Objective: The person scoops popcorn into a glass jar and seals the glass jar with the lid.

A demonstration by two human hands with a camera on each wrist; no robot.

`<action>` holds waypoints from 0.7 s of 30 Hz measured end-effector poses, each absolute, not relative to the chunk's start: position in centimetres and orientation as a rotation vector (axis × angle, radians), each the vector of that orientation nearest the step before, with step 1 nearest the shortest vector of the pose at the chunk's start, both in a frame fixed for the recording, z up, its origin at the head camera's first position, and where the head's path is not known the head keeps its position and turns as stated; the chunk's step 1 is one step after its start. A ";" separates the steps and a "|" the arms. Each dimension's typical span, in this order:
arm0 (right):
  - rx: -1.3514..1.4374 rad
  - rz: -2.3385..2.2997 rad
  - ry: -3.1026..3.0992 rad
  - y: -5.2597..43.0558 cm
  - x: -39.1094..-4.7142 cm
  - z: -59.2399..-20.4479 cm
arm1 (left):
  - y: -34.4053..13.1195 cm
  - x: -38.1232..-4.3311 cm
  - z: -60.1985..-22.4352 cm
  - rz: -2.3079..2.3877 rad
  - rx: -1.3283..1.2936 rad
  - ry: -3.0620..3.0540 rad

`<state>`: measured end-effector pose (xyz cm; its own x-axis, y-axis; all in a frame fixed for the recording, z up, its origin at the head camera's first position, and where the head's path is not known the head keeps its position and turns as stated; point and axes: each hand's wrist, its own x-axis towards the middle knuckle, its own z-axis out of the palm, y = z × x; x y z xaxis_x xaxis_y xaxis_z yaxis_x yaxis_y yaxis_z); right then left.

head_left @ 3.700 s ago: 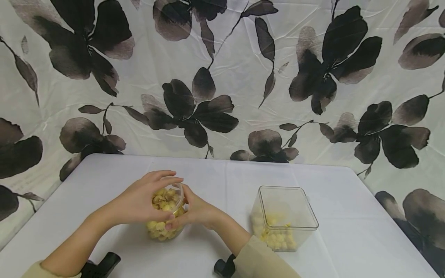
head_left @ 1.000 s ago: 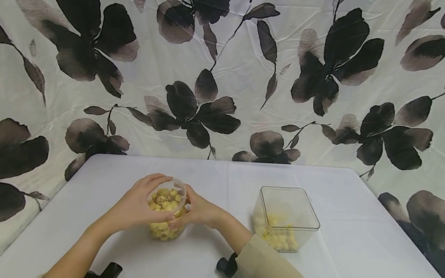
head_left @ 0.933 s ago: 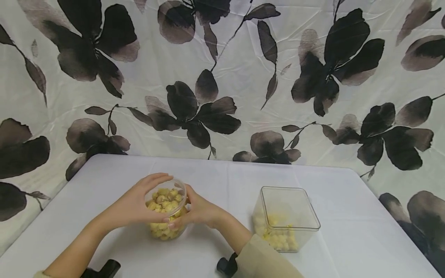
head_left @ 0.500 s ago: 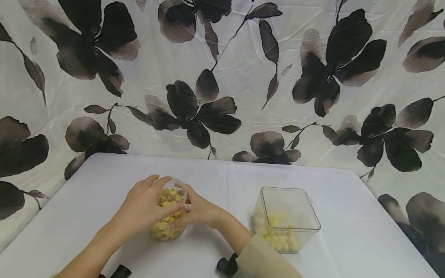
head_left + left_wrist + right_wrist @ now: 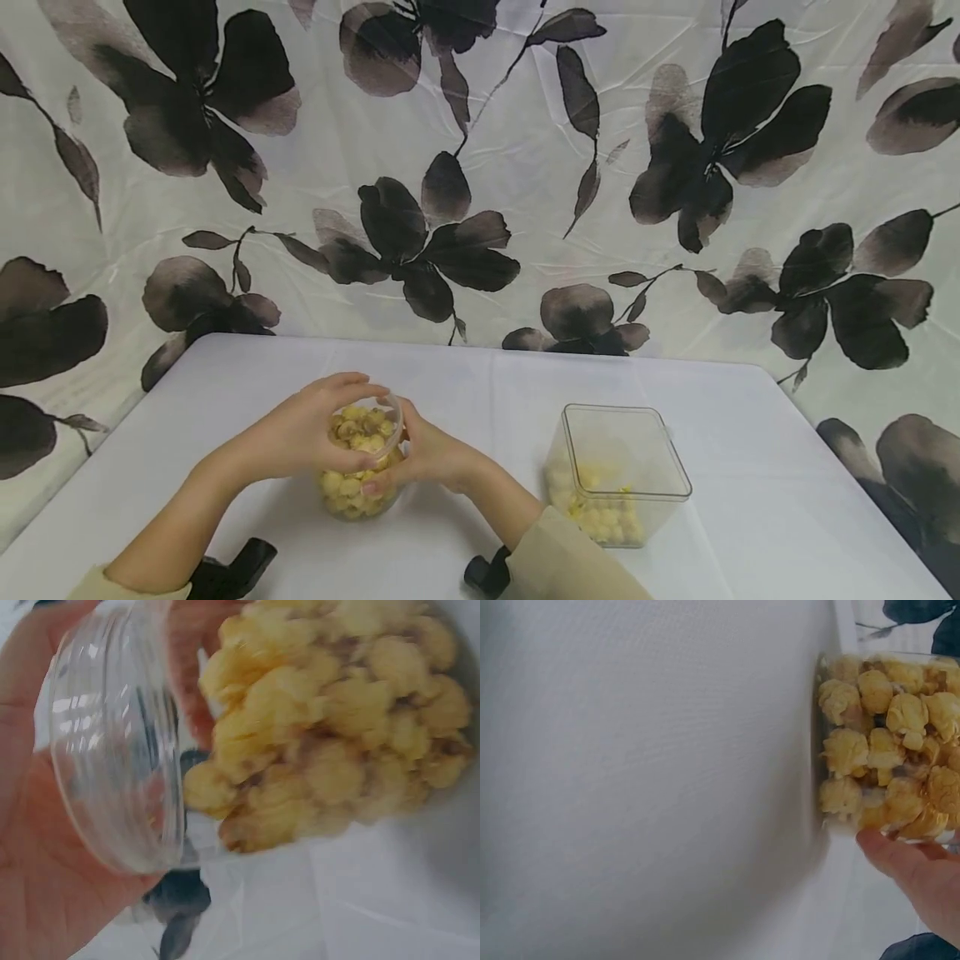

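A clear round jar [image 5: 349,498] full of popcorn stands on the white-covered table. My left hand [image 5: 303,433] reaches over its top, the fingers on the far side and the thumb on the near side. In the left wrist view the palm and curled fingers surround the clear, ridged lid-like top [image 5: 112,742] of the jar. My right hand [image 5: 431,452] grips the jar's right side, with its thumb on the front. The right wrist view shows popcorn [image 5: 889,750] behind the jar wall and fingers against the jar; part of that hand is out of frame.
A clear square container [image 5: 663,512], partly filled with paler popcorn, stands to the right of the jar. Black wrist cameras [image 5: 243,567] sit at both wrists. Behind the table [image 5: 750,433] hangs a floral cloth [image 5: 570,183].
My left hand has turned back and forth around the jar's top, its thumb swinging right and then back left. The right hand holds steady; the jar and square container stay put.
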<state>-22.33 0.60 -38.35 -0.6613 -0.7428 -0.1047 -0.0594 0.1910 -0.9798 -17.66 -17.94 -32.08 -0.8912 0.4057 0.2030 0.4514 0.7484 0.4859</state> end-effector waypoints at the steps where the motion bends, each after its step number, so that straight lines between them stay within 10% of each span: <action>1: -0.745 -1.511 1.889 0.6 -22.3 -38.4 | -17.7 -17.3 -32.3 -0.814 -0.652 -2.850; 9: -0.779 -1.517 1.877 0.8 -22.5 -38.3 | -15.9 -15.9 -33.2 -0.730 -0.278 -2.818; 21: -0.796 -1.432 1.916 0.9 -23.3 -38.2 | -17.4 -17.1 -34.1 -0.935 -0.514 -2.754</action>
<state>-23.33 0.88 -38.22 -0.6326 -0.7657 -0.1164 -0.1052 0.2338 -0.9666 -17.15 -17.36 -34.14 -0.9223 0.2628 0.2836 0.3811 0.7410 0.5528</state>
